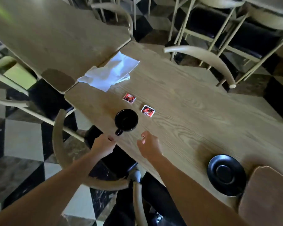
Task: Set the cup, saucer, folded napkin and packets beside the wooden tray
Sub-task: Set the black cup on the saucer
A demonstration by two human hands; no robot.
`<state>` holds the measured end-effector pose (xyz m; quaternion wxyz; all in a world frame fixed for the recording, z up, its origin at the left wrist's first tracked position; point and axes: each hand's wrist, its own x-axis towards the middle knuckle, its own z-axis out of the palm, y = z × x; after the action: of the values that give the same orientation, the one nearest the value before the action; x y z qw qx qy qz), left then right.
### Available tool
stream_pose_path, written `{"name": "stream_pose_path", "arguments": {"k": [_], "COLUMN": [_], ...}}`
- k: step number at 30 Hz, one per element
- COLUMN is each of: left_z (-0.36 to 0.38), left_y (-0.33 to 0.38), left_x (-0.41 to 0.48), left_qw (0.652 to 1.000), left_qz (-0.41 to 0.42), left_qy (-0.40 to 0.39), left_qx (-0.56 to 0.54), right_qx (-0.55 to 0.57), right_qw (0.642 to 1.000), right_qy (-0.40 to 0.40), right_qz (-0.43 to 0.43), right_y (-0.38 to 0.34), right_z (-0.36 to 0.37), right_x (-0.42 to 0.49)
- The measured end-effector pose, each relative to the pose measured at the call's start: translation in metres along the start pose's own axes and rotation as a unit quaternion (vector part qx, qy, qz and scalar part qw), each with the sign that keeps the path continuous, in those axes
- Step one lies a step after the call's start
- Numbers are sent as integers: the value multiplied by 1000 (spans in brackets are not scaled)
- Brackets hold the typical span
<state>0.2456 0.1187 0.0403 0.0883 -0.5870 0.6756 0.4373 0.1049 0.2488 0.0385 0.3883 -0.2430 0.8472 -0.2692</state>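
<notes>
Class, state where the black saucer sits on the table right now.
The saucer sits at the lower right of the head view, near the table edge, beside a brown wooden tray, far from the cup.

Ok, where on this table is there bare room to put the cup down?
The widest bare stretch of table lies between the packets and the saucer. It is tighter at the near edge, where the cup and both hands sit, left and right, and around the napkin.
</notes>
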Motion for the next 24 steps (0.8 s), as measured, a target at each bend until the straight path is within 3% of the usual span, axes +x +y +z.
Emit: {"name": "stream_pose_path", "arguments": {"k": [7,16,24], "left_z": [-9,-3,-8], "left_y": [-17,-10,8], "left_x": [56,97,108], "left_qw": [999,993,978], "left_qz": [-27,70,189], "left_qy": [3,-37,-81], "left_qx": [-47,-82,-24], "right_qx": [5,56,136], "right_qw": [999,997,986], "right_qy": [-13,32,80], "right_qz": [38,51,46], "right_y": [-4,-12,-33], "right_z": [39,64,64], "right_x": [32,64,75]}}
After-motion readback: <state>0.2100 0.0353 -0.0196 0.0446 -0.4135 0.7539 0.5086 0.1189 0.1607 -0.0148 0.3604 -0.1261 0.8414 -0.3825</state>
